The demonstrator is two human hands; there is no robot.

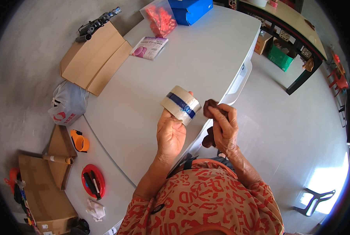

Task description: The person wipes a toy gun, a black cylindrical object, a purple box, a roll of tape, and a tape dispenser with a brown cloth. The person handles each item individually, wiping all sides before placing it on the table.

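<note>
A wide roll of clear packing tape (175,102) with a blue band round it is up in front of me. My left hand (171,135) holds it, palm turned up and fingers behind or inside the roll, where they are partly hidden. Beside it, just past the table edge, my right hand (225,127) is closed on a dark brown, soft-looking piece (210,109). More of the same brown stuff hangs below the fingers; I cannot tell its kind. The roll and the brown piece are close but appear apart.
On the grey table (143,84) lie an open cardboard box (94,55), a printed packet (148,47), a clear bag of red pieces (159,19) and a blue box (190,11). At left are an orange tape dispenser (80,141) and a red dish (100,174) with pens.
</note>
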